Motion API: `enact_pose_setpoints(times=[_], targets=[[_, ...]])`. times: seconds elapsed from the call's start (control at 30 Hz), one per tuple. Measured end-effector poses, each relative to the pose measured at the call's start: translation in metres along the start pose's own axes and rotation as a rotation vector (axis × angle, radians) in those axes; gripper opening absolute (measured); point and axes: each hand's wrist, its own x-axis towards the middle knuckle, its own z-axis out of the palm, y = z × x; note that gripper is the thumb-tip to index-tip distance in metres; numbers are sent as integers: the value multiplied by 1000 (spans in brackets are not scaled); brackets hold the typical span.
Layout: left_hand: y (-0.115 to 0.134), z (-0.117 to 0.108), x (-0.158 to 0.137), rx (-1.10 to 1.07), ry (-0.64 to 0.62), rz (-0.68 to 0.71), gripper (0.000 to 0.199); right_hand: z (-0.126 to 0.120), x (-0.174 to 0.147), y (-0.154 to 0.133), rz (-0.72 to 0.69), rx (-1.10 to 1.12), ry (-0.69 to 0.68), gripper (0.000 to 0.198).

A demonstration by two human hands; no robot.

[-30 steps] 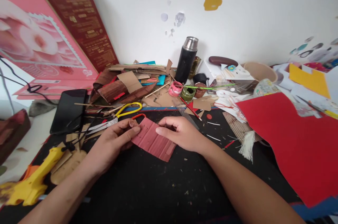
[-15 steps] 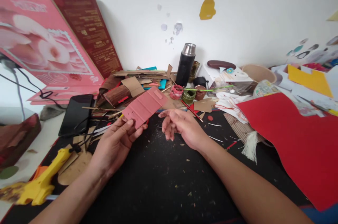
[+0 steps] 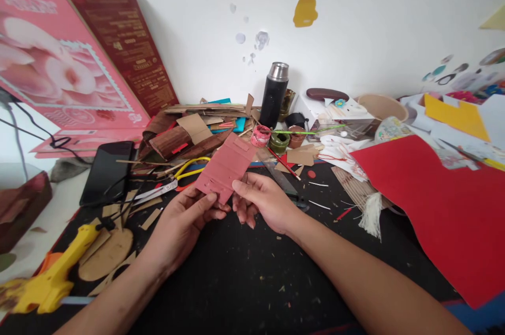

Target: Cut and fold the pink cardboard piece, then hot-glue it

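A pink-painted piece of cardboard [image 3: 225, 164] with crease lines, small slits and a narrow strip near its top edge is held up tilted above the black tabletop. My left hand [image 3: 193, 214] pinches its lower left corner, thumb on the front and fingers behind. At the lower right edge, my right hand [image 3: 262, 198] grips the same piece with the thumb on its face; the fingers curl below and partly behind it. Yellow-handled scissors [image 3: 173, 182] lie just left of the cardboard. A clear ruler [image 3: 281, 174] lies partly behind my right hand.
Paint jars [image 3: 279, 141], a black thermos [image 3: 274, 95] and cardboard scraps [image 3: 195, 127] stand along the back. At left are a phone [image 3: 106, 172] and a yellow glue gun [image 3: 59, 272]. Red sheet material [image 3: 430, 209] covers the right side.
My right hand has come to the cardboard and taken its lower right edge. The cardboard has shifted right and tilted more steeply. The scissors and ruler now show more fully.
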Motion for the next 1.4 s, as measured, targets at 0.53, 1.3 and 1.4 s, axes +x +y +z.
enact_pose_setpoints(times=[0.53,1.3,1.4], targets=[[2,2,-3,-24,-8,-119,35,-1,0,2,35,-26,-7,42],[-1,0,-1,-18,-19,-37,30,-1,1,5,16,-63,-10,40],[1,0,-1,-13,-34,-36,30,-1,1,5,10,-76,-10,40]])
